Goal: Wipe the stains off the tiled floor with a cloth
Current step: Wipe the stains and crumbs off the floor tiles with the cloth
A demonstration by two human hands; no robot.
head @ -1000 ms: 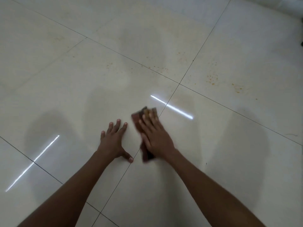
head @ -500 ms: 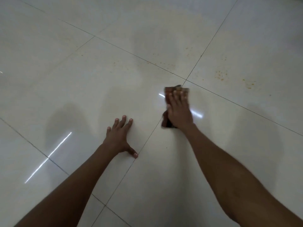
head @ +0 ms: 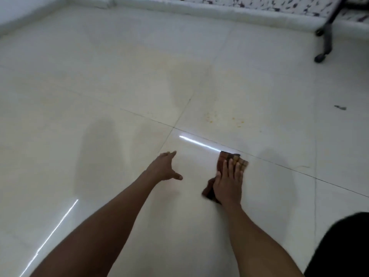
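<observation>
A brown checked cloth (head: 229,158) lies flat on the glossy white tiled floor (head: 119,96). My right hand (head: 228,181) presses down on it with straight fingers, covering its middle. My left hand (head: 164,166) is spread open on the tile to the left of the cloth, fingers forward and thumb out. Orange speckled stains (head: 211,117) sit on the tile just beyond the cloth, past a grout line, with more orange spots (head: 238,122) to their right. A faint yellowish smear (head: 163,62) spreads farther away.
A white skirting and a speckled wall (head: 239,3) run along the far edge. A black chair leg with a caster (head: 321,56) stands at the far right. A small dark scrap (head: 340,107) lies on the right tile. My dark-clothed knee (head: 347,246) fills the bottom right corner.
The view has tilted up, showing the wall and chair leg. My right hand has slid the cloth to the right across the tile, and my left hand has shifted forward.
</observation>
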